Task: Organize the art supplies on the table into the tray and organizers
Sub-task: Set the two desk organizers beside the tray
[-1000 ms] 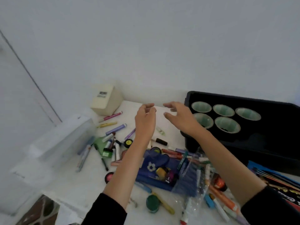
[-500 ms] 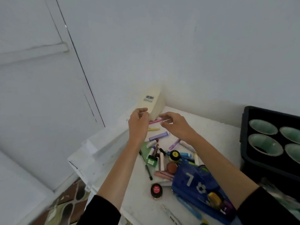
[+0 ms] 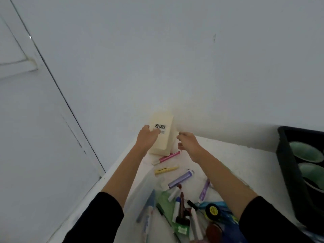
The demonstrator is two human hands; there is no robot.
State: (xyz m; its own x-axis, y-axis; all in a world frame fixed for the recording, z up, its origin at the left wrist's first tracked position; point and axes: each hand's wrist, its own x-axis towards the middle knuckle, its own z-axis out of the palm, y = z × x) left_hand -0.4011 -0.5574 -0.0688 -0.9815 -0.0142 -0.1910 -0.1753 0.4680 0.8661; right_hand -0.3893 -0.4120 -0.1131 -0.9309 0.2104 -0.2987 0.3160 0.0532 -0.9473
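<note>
Head view: sorting looks barely begun. One pink marker (image 3: 166,157), one yellow marker (image 3: 166,170), a thick purple marker (image 3: 181,178) and a thin purple marker (image 3: 204,190) lie loose on the white table (image 3: 236,155). The black plastic tray (image 3: 287,172) shows two green cups (image 3: 306,152). The left hand (image 3: 147,137) touches the one cream barcoded box (image 3: 163,139) by the wall, but I cannot tell if it grips. The right hand (image 3: 188,144) hovers beside the box, loosely curled and holding nothing.

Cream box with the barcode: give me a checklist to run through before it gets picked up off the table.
1. Left hand on the cream box: ok, fingers lie over the barcode face; a firm grip cannot be told.
2. Right hand on the box: not ok, it is beside the box, apart from it, holding nothing.
3. Box base free: cannot tell, the pink marker lies right at its bottom edge.
4. Black tray in view: ok, at the right, green cups inside.
5. Box contents: cannot tell.
</note>
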